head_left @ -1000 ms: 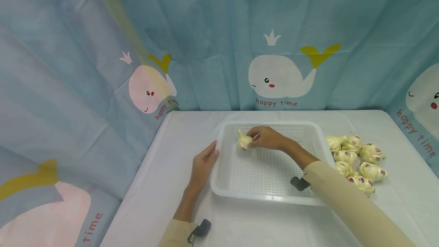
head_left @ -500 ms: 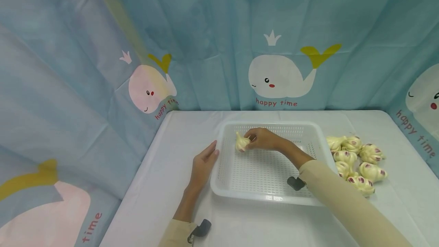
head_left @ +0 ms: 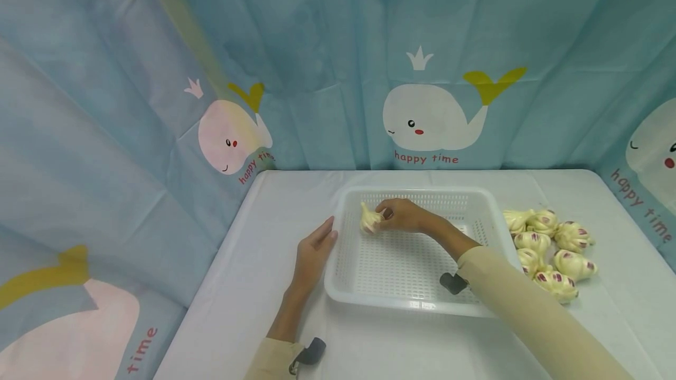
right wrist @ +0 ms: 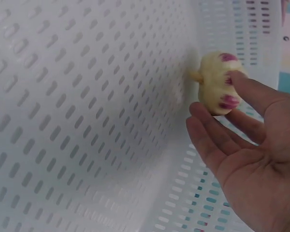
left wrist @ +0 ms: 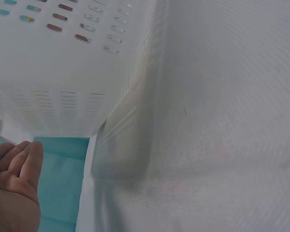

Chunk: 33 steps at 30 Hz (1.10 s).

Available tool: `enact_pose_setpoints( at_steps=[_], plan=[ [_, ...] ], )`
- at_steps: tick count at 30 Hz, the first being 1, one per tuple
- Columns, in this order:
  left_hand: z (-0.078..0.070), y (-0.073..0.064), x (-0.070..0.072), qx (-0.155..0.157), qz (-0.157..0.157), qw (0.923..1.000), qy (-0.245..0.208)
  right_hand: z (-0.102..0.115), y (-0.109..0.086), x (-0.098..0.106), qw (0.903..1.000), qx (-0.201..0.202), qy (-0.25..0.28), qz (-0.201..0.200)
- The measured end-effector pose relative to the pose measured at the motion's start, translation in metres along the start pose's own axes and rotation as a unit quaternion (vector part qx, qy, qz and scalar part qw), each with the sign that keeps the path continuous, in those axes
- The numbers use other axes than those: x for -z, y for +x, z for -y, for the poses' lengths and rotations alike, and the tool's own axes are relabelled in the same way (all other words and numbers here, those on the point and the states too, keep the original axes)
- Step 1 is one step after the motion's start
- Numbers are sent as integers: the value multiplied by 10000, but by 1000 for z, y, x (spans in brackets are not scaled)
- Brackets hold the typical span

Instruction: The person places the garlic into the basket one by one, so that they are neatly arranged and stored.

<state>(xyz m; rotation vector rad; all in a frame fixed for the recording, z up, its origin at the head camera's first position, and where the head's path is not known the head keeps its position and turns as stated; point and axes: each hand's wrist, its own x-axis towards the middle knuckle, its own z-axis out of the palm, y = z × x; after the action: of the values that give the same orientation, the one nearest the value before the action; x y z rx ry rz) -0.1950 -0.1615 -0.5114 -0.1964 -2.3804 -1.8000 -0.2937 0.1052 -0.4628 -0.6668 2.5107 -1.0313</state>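
Observation:
A pale yellow garlic bulb [head_left: 370,220] with purple patches is at the far left inside the white perforated basket [head_left: 412,304]. My right hand [head_left: 402,216] reaches in from the right and pinches it. The right wrist view has the thumb across the bulb's [right wrist: 217,84] purple-marked side, with the other fingers below and behind it; the stem points toward the basket floor [right wrist: 87,96]. My left hand [head_left: 311,257] is at the basket's left rim, fingers extended with their tips right at the edge. In the left wrist view that hand [left wrist: 19,183] shows beside the basket's outer wall [left wrist: 53,72].
Several more garlic bulbs [head_left: 573,264] lie in a pile on the white table [head_left: 259,239], just right of the basket. A blue curtain [head_left: 327,75] with whale prints hangs behind the table and along its left side.
My right hand has moved slightly left inside the basket, taking the garlic bulb toward the left wall. The left hand and the basket have stayed where they were.

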Motion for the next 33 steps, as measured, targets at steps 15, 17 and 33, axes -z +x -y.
enact_pose_setpoints(
  at_steps=[15, 17, 33],
  plan=[
    [-1, 0, 0, 52, -18, 9999, 126, 2, -5, 4, 9999, -85, 49, 24],
    [0, 0, 0, 11, -15, 9999, 103, 2, -5, 5, 9999, -119, 46, 3],
    [1, 0, 1, -68, -11, 9999, 129, 4, -22, 23, 9996, 94, 173, -203]
  ],
)
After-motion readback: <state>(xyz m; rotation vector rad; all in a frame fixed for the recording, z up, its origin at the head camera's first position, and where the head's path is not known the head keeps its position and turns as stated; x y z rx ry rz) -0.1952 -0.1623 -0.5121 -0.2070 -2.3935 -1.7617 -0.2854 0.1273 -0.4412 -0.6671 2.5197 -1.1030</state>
